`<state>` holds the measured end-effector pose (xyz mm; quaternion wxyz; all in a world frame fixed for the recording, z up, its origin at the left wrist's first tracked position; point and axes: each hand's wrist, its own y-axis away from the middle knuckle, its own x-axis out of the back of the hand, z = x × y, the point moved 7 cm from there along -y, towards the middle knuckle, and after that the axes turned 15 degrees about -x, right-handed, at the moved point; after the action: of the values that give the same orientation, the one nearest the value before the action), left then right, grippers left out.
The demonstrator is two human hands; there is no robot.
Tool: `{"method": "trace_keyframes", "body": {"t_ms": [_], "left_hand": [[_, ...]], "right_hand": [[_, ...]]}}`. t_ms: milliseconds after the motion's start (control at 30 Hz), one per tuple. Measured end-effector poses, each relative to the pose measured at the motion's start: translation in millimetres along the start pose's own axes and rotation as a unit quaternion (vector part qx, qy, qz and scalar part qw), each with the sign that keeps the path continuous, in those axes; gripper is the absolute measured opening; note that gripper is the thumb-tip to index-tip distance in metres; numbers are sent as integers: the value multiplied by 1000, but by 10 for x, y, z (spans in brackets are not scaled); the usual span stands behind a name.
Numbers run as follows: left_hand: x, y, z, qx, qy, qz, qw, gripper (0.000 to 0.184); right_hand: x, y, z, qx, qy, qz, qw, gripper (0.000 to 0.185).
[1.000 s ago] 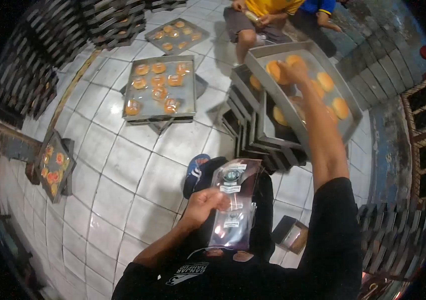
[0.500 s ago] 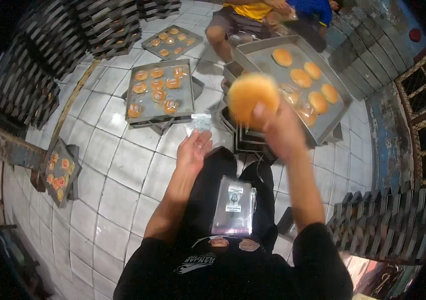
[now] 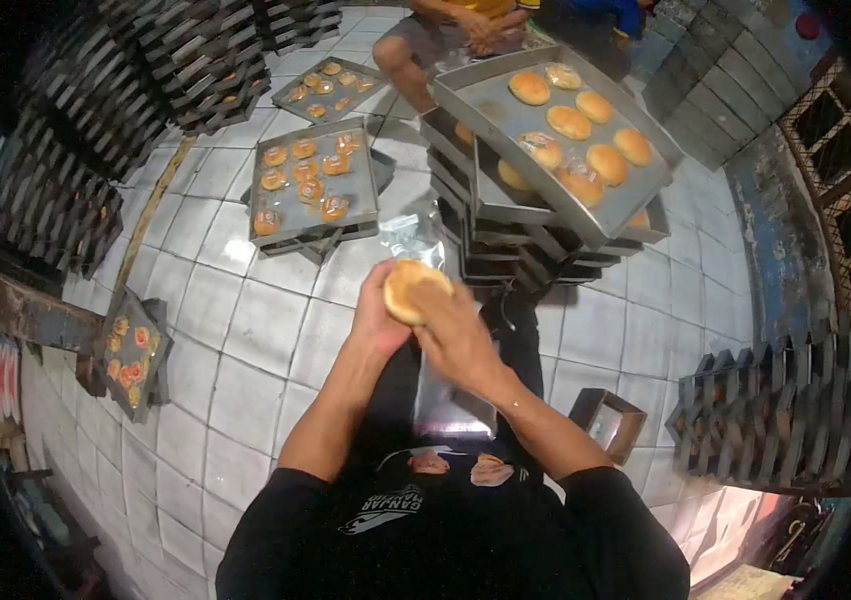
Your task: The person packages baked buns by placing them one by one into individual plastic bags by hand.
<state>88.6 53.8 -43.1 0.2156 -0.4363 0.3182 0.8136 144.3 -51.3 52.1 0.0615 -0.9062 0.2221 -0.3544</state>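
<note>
A round bun [image 3: 414,290] is between my hands, above my lap. My left hand [image 3: 378,312] grips its left side, and a clear plastic bag [image 3: 412,240] extends beyond the bun from there. Blurred by motion, my right hand [image 3: 456,335] lies over the bun's right side with its fingers on it. A pile of clear printed bags [image 3: 454,405] rests on my lap, partly hidden by my right hand and forearm. Ahead on the right, a tilted metal tray [image 3: 586,222] of buns, some wrapped, tops a stack of trays.
Another tray [image 3: 316,236] with wrapped buns stands on the tiled floor [image 3: 246,345] ahead left, with a further one [image 3: 331,90] behind it. Tray stacks line the left and right. Another person [image 3: 416,60] sits beyond the tilted tray. A small metal box [image 3: 608,425] stands at right.
My right hand took a bun from the tilted tray and brought it to my left hand. My left hand left the lap pile and now has a single bag.
</note>
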Motion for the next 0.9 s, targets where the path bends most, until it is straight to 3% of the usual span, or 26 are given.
{"method": "trace_keyframes", "body": {"t_ms": [33,67,133,167,267,300,400,433,467,533,567,600,667,700,767,867,900], "left_hand": [[161,-17,39,16,29,2,999,41],[299,1,-62,12,20,4,1000,41],[359,178,-257,-160,-114,12,980,46],[45,409,-246,-191,-145,-33,970,50],[-62,330,9,-160,-18,-3,987,50],[-120,175,164,-133,59,-91,985,50],[-116,-92,-114,-174,18,-37,984,41],[-209,-95,-153,-246,-15,-25,969,42],[-231,-99,-106,-250,-12,-25,968,42],[-320,-71,-79,-174,76,-9,982,47],[-244,-159,-9,-178,74,-26,981,57],[-259,-164,31,-177,79,-22,981,57],[-300,-144,60,-145,113,12,983,71],[-125,-312,-15,-110,104,7,988,78],[42,-454,68,-137,88,8,987,77],[93,-332,382,-149,64,1,987,72],[77,-248,450,-161,51,33,985,70]], "right_hand": [[-227,98,47,-7,1,-58,998,44],[-318,92,121,-4,-9,-55,998,44],[-359,44,181,48,183,-9,982,50],[-277,0,187,55,192,6,980,53],[-38,-122,-110,63,163,-7,985,48],[18,-151,-167,56,123,-31,990,42],[-155,-412,198,12,201,-42,979,42],[-60,-509,181,28,164,4,986,40],[-7,-510,179,32,165,1,986,40],[228,-480,-164,83,94,-29,992,39],[306,-449,-285,79,30,-55,995,24],[266,-390,-283,76,33,-61,995,24],[71,-295,-105,-49,-32,-142,988,12],[-23,-279,-30,-24,-36,-142,989,10],[-9,-203,-140,-47,-93,-195,975,11],[94,129,-433,-134,-257,-322,901,14],[71,55,-264,-195,-278,-267,902,14]]}}
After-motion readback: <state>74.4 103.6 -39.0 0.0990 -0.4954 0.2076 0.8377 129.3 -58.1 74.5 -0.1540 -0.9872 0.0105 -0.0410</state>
